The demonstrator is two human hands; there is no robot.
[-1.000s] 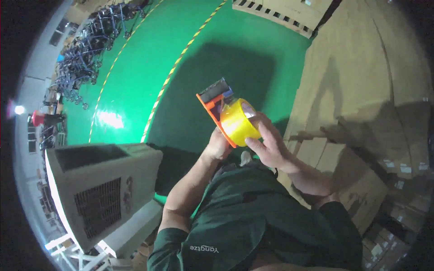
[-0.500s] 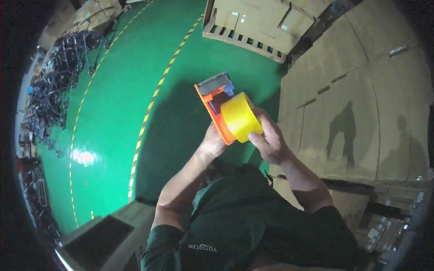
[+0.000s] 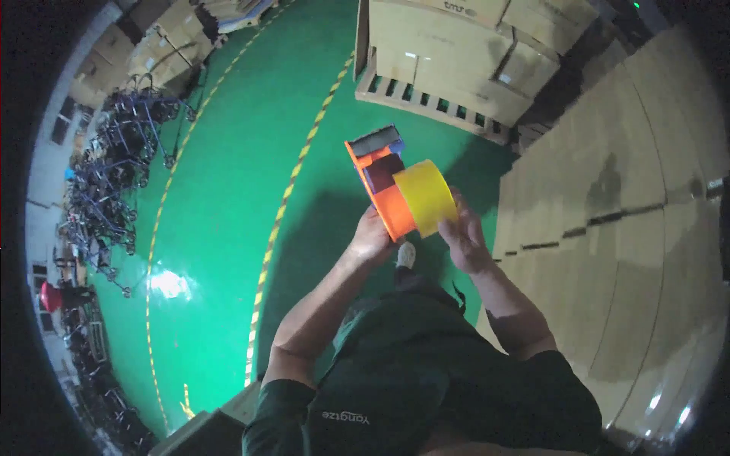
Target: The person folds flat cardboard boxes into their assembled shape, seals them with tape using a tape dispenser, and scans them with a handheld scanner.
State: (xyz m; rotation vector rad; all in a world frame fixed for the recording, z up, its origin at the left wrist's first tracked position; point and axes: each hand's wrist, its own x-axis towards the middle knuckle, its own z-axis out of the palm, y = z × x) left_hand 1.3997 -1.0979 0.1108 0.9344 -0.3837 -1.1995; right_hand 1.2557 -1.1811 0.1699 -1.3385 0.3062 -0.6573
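Observation:
In front of my body I hold an orange tape dispenser (image 3: 395, 210) with a dark grey guard and a blue part at its far end. My left hand (image 3: 371, 235) is closed around its left side, with most of the fingers hidden behind it. A wide yellow tape roll (image 3: 427, 197) sits on the dispenser's right side, with part of the orange body showing beside it. My right hand (image 3: 469, 239) grips the outer right rim of the roll. Its fingers are slightly blurred and partly hidden.
Tall cardboard boxes (image 3: 593, 266) line the right side. Ahead, more cartons (image 3: 449, 57) stand on a wooden pallet (image 3: 426, 106). Yellow-black striped tape (image 3: 285, 197) marks the green floor (image 3: 220, 251). Metal wheeled frames (image 3: 122, 175) crowd the left. A white shoe (image 3: 406, 255) shows below my hands.
The view has shifted along the aisle, and a shoe has come into sight. More of the orange body shows beside the roll. Both hands stay at the dispenser and roll.

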